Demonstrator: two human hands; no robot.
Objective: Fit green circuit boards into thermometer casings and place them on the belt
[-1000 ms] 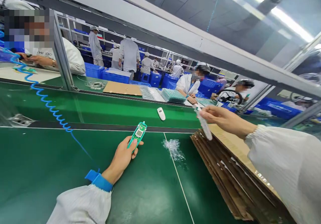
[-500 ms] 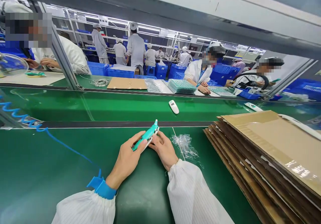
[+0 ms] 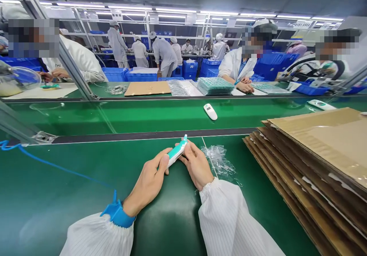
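Now the green counter (image 3: 57, 195) carries one slanted stack of cardboard sheets (image 3: 309, 160) at its right side, reaching nearly to the near edge, while the left half has wide free room crossed only by one blue coiled cable (image 3: 54, 165). Near the middle, the left hand (image 3: 149, 183) and the right hand (image 3: 196, 164) both close their grip on one teal and white device (image 3: 177, 151), held tilted just above the counter. Beside the right hand lies one crumpled clear plastic bag (image 3: 219, 160), and one small white remote (image 3: 210, 111) lies alone on the conveyor belt (image 3: 143, 114) behind.
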